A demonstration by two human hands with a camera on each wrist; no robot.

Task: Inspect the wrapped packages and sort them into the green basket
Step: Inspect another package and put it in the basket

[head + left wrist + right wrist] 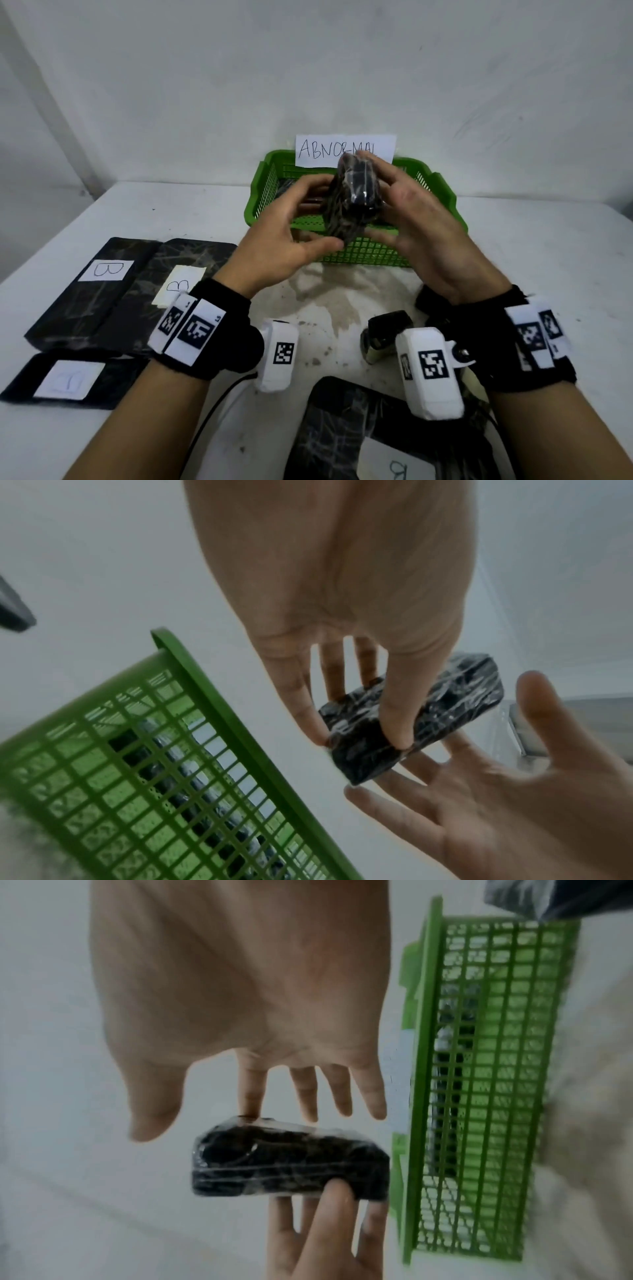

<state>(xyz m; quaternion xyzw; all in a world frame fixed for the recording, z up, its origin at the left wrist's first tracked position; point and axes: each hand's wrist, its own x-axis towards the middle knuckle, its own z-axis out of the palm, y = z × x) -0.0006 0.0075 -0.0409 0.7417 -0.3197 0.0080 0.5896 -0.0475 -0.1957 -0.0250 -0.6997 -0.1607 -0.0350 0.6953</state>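
Observation:
A small black package (356, 195) in clear wrap is held upright above the near wall of the green basket (363, 253). My left hand (298, 219) pinches it between thumb and fingers, as the left wrist view shows at the package (411, 718). My right hand (411, 209) is spread with straight fingers against the package's right side; in the right wrist view its index fingertip (251, 1104) touches the package (291, 1161). Other wrapped dark packages (205, 791) lie inside the basket (192, 669).
A paper sign reading ABNORMAL (346, 150) stands at the basket's back rim. Flat black packages with paper labels lie on the white table at left (102, 284), lower left (68, 380) and bottom centre (376, 438). A small dark item (387, 332) sits near my right wrist.

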